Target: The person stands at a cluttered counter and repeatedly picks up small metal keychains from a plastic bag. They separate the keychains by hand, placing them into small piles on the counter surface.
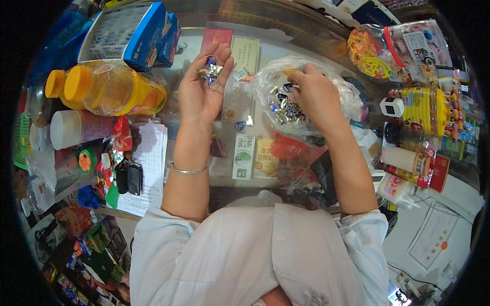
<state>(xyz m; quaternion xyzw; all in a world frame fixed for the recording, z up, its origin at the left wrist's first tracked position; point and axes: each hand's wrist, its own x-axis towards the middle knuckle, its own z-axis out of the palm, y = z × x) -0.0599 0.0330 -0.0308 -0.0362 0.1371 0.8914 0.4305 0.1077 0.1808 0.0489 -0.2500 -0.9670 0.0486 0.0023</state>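
My left hand (203, 91) is palm up, fingers slightly curled, cradling a small bunch of metal key rings with silver and blue charms (211, 72). To the right lies a clear plastic bag (268, 72) with its mouth spread, holding many similar silver and blue pieces (285, 109). My right hand (316, 95) reaches into the bag from above, fingers bent down. Beside its fingertips is a dark blue tag (288, 87); whether they grip it is unclear. A single blue tag (240, 126) rests on the glass counter between bag and left arm.
Juice bottles (115, 90) and a blue carton of packets (147, 42) stand at left, above papers (147, 153) and car keys (134, 179). Milk cartons (244, 157) show below the bag. Snack bags (398, 49), a jar (405, 158) and other goods line the right side.
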